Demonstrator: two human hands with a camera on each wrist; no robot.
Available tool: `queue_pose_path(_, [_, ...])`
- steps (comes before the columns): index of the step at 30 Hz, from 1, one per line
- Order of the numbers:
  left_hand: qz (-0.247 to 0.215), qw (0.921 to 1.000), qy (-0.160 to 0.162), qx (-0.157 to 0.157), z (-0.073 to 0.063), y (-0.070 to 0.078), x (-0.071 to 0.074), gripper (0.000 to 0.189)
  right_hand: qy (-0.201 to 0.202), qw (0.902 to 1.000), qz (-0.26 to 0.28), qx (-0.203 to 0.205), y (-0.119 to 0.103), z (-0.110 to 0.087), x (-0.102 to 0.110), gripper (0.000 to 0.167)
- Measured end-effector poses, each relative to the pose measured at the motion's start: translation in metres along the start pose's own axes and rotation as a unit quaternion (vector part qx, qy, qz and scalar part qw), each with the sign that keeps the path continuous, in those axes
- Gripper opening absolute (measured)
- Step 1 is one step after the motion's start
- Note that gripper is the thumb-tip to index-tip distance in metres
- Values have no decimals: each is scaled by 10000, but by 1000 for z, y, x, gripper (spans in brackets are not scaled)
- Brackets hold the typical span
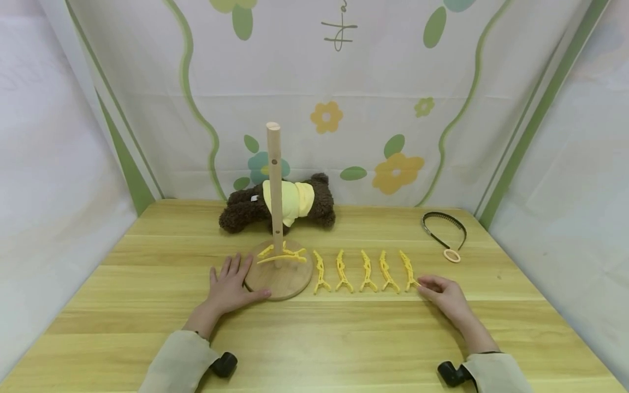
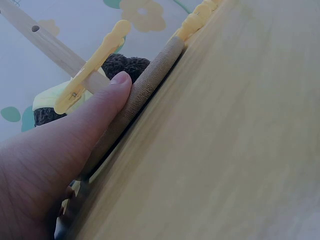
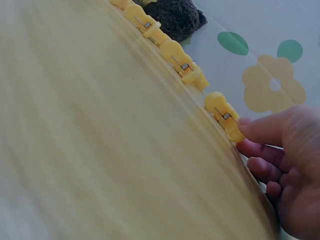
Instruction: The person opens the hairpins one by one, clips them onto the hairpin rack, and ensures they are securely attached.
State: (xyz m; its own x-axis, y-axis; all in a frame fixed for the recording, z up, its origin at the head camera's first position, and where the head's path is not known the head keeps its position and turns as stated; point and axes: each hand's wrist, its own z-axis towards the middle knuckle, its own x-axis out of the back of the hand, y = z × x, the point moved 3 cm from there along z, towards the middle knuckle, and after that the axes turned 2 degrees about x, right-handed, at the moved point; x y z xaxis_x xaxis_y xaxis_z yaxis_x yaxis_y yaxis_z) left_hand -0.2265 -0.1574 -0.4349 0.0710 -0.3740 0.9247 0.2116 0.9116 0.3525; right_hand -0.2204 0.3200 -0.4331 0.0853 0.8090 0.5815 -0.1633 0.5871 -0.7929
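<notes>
My left hand (image 1: 231, 292) lies with spread fingers at the left edge of a round wooden base (image 1: 280, 286), its thumb (image 2: 107, 102) over the rim. From this base rises an upright wooden post (image 1: 276, 191) with small holes. Yellow hair clips (image 1: 282, 258) are around the foot of the post, one of them (image 2: 92, 67) in front of it in the left wrist view. To the right of the base, several matching clips (image 1: 340, 271) form a row on the table. My right hand (image 1: 447, 297) pinches the near end of the rightmost clip (image 3: 224, 116) between thumb and fingertips.
Behind the post a dark brown plush bear (image 1: 321, 202) in a yellow top lies on its side. A black headband (image 1: 427, 225) and a pale ring (image 1: 452, 255) are at the back right of the wooden table (image 1: 339, 344). Printed fabric walls (image 1: 295, 65) enclose the back and sides.
</notes>
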Motion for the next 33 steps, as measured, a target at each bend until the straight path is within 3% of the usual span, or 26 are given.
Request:
queue_pose_path(8, [20,10000,-2,-19,1,0,0,103,483,9984,-304,-2,1,0,4,27])
queue_pose_path(13, [-8,10000,-17,-31,1,1,1,102,436,9985,-278,-151,1,0,2,42])
queue_pose_path(21, [19,10000,-45,-5,0,1,1,102,110,9946,-1029,107,-10,3,-10,66])
queue_pose_path(33, [22,10000,-36,0,1,0,1,103,623,9918,-1108,-159,-7,-1,-3,51])
